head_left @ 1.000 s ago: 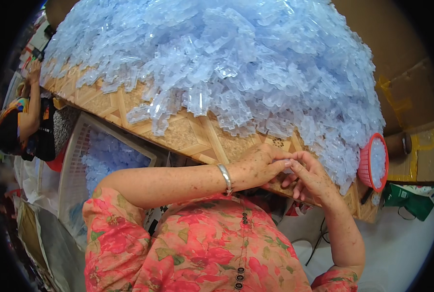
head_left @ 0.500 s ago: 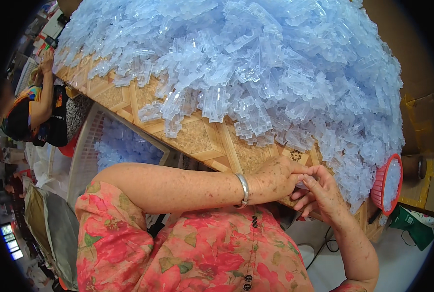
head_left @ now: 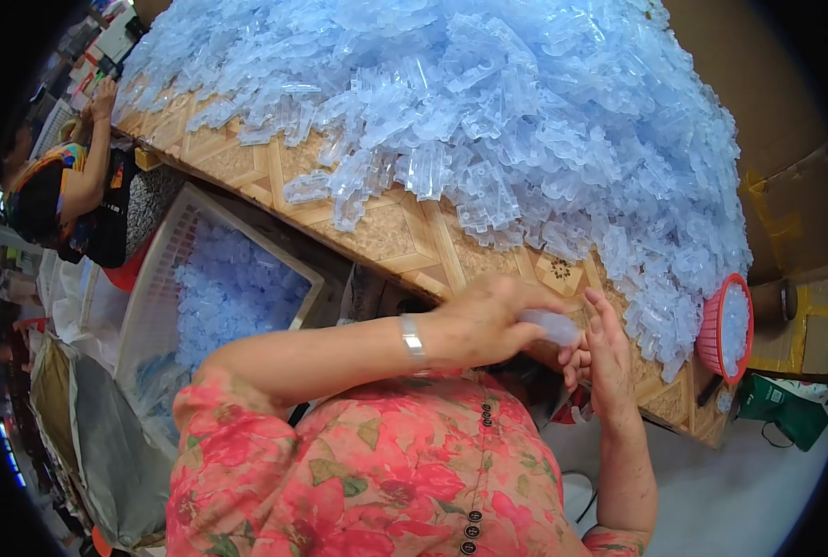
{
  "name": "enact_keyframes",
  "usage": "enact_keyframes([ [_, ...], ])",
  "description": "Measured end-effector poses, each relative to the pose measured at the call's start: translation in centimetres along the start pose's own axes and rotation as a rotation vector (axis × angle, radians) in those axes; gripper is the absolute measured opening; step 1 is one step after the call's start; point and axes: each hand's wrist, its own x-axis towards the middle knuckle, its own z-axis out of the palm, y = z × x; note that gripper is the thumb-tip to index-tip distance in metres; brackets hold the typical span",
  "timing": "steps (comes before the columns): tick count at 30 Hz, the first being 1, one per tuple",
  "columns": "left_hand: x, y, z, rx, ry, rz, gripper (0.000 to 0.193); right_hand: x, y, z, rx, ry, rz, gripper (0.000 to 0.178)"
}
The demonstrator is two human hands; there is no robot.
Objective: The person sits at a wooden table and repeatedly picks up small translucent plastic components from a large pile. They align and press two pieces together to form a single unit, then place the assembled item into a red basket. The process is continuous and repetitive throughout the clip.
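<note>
A translucent pale-blue plastic piece [head_left: 551,327] is gripped between the thumb and fingers of my left hand [head_left: 488,320], just off the table's near edge. The hand is slightly blurred. My right hand [head_left: 607,357] is at the piece's right end, fingers apart and partly bent; whether they touch it I cannot tell. Beyond both hands, a big heap of similar clear bluish plastic pieces [head_left: 525,121] covers much of the wood-patterned table [head_left: 358,232].
A white plastic basket [head_left: 158,278] with pale-blue pieces stands below the table at left. At the table's right end is a red basket [head_left: 711,334] holding more pieces, near a green bag [head_left: 781,408]. Another person [head_left: 70,190] sits at far left. Cardboard [head_left: 795,195] stands at right.
My hands have drawn apart, uncovering the plastic piece between them. My left hand has shifted left and my right hand has turned more upright. The whole view has shifted slightly.
</note>
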Motion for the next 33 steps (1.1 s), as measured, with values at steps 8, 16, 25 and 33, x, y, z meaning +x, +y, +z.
enact_keyframes([
  [8,-15.0,7.8,-18.8,1.027,-0.095,-0.378,0.031,-6.6,-3.6,0.2,0.232,-0.213,-0.653,0.054],
  [16,-11.2,1.9,-13.5,0.844,0.332,-0.292,0.044,-6.8,-10.7,4.4,0.352,-0.966,-1.333,0.04],
  [25,-9.1,-1.8,-10.8,0.722,0.38,-0.174,0.038,-8.8,-10.4,6.0,0.643,-0.89,-1.421,0.033],
  [33,-8.6,-3.4,-13.0,0.71,0.231,0.088,0.028,-8.9,-10.8,6.6,0.733,-0.982,-1.238,0.031],
])
